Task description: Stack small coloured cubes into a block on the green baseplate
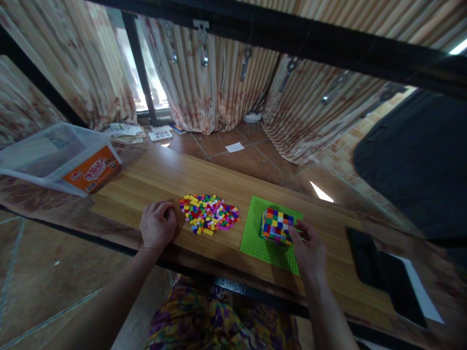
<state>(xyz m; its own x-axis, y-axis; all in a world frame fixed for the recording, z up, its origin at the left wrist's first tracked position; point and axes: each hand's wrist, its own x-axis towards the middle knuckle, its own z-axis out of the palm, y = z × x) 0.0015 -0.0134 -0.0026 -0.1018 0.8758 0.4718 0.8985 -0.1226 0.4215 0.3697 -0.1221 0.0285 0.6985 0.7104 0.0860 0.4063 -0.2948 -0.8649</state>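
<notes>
A block built of many-coloured toy bricks (277, 224) stands on a green studded baseplate (251, 238). At the block's right edge is my right hand (309, 248), its thumb against the bricks and its bent fingers close by at the corner. Loose small toy bricks (209, 213) lie in a flat heap left of the baseplate. Just left of that heap, my left hand (157, 224) rests on the wooden board, curled into a fist; nothing shows in it.
A clear plastic bin (54, 155) with an orange label stands at the far left. Dark flat objects (386, 277) and a white sheet (423, 291) lie at the right. A black metal bar (292, 36) crosses overhead. Papers and booklets (160, 133) lie beyond the table, before the curtains.
</notes>
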